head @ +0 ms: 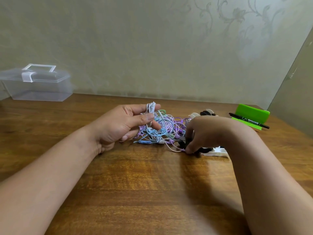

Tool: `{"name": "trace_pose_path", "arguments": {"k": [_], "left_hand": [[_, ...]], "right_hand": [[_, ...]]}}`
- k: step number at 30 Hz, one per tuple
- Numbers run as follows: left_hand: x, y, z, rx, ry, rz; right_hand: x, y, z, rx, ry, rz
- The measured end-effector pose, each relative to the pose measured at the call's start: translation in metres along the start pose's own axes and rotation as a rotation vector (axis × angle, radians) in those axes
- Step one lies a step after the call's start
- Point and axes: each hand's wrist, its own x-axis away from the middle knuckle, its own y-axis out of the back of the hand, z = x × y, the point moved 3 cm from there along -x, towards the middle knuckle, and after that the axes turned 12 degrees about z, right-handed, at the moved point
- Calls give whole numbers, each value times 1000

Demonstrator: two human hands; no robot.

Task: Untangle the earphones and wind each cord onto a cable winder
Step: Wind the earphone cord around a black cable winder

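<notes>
A tangle of blue, purple, white and green earphone cords (163, 130) lies on the wooden table (135, 180). My left hand (122, 124) is raised over its left side and pinches a bunch of white cord (150, 107) between thumb and fingers. My right hand (208, 133) reaches down at the tangle's right edge, its fingertips pinching a thin pale cord (174, 149) against the table. Black and white cable winders (216, 150) lie partly hidden under that hand. More winders (202, 114) sit behind it.
A clear plastic box with a handle (38, 83) stands at the back left by the wall. A green pad (249, 116) with a black marker (249, 122) across it lies at the back right. A panel rises at the right edge.
</notes>
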Motion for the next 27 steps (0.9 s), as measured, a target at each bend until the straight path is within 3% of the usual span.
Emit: {"name": "trace_pose_path", "arguments": {"k": [3, 5, 9, 12, 15, 22, 27], "left_hand": [[0, 2, -2, 67, -14, 1], [1, 3, -3, 123, -23, 12], [1, 7, -4, 197, -49, 41], [4, 9, -7, 280, -75, 73], [7, 12, -8, 370, -98, 117], [10, 23, -5, 471, -150, 213], [12, 34, -3, 474, -194, 232]], "right_hand": [[1, -1, 1, 25, 26, 1], [4, 7, -6, -29, 78, -85], [13, 22, -12, -642, 394, -233], [14, 17, 8, -791, 536, -213], [6, 10, 28, -952, 501, -253], [-1, -4, 53, -1338, 656, 133], [-7, -4, 55, -1495, 609, 118]]}}
